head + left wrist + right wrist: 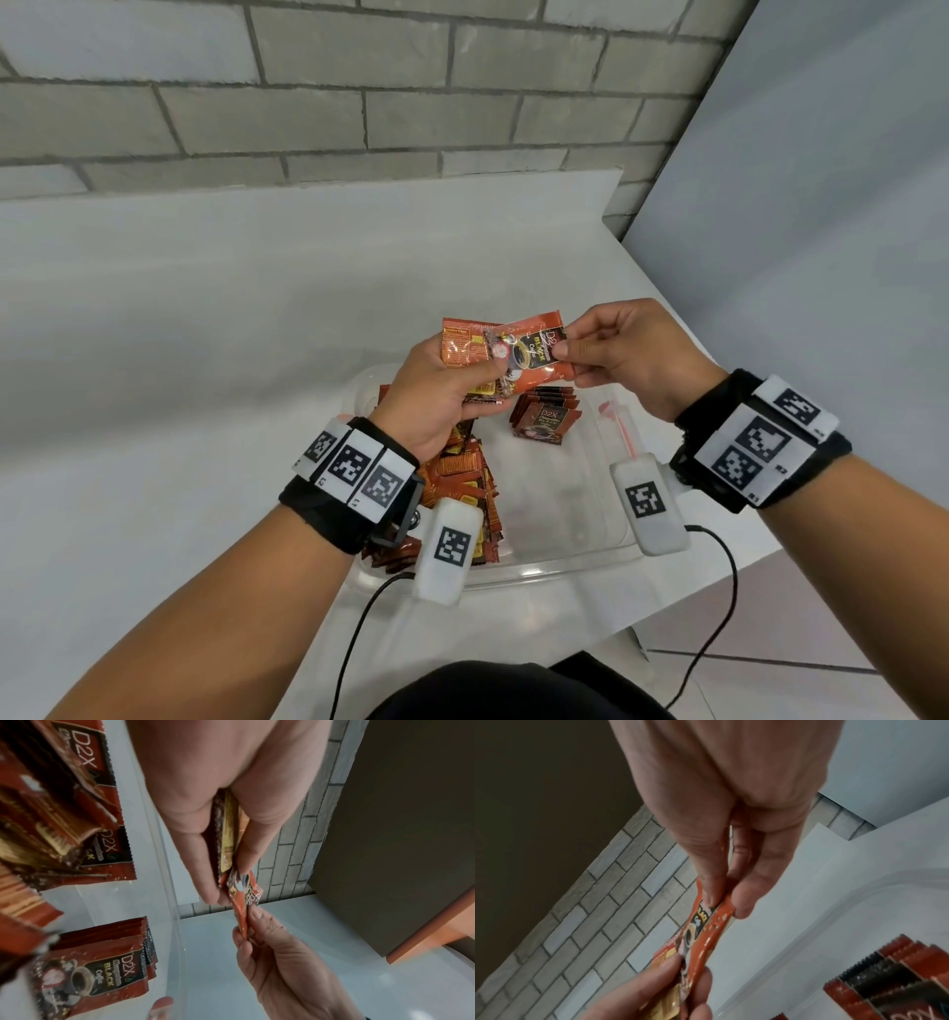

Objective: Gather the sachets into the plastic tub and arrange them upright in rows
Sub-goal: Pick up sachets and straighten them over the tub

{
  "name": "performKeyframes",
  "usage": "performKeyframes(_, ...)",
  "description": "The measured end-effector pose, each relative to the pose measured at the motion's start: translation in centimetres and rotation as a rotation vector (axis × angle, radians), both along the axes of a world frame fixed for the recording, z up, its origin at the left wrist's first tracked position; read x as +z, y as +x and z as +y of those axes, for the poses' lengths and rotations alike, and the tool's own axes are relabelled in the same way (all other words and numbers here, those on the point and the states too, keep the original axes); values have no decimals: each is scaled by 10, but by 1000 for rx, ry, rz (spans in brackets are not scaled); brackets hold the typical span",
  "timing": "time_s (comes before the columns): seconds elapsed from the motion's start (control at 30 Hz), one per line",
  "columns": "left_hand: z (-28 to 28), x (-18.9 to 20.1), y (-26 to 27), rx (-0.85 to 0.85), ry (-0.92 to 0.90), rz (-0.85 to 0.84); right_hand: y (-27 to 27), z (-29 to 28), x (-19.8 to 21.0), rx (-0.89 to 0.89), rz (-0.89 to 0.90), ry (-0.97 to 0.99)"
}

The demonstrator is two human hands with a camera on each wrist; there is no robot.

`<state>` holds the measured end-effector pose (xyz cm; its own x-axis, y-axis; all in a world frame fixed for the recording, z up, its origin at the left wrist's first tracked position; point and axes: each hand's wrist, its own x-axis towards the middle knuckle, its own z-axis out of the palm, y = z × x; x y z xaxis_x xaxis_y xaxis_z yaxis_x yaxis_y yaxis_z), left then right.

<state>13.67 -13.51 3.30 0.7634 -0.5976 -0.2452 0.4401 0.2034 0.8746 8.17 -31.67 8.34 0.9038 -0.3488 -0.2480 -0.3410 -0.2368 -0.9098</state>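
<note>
Left grip (pixel 436 390): fingers curled round a small stack of coffee sachets (pixel 464 349), held above the clear plastic tub (pixel 539 562). Right grip (pixel 631 354): thumb and fingers pinch the end of the top sachet (pixel 534 347), label "D2X", face up. Head view: tub sits on the white worktop (pixel 205 308); inside, loose sachets (pixel 462 478) piled on the left, a short row (pixel 547 413) at the far side leaning back.

Left wrist view: left hand (pixel 218 801) clamps the stack (pixel 227 833) edge-on; right hand (pixel 280 967) pinches the top sachet (pixel 243 908).

Right wrist view: right hand (pixel 731 821) nips the top sachet (pixel 711 927) between thumb and fingers; left hand (pixel 654 992) holds its other end.
</note>
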Motion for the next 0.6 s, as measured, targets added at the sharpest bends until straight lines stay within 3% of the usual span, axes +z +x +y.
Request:
performKeyframes(0.13, 5, 0, 6, 93, 41, 12, 0, -9, 1, 80, 39, -209)
performKeyframes(0.33, 13, 2, 16, 163, 8, 57, 1, -9, -10, 435, 285, -760)
performKeyframes(0.6, 14, 3, 11, 117, 1, 62, 13, 4, -30, 639, 469, -1002)
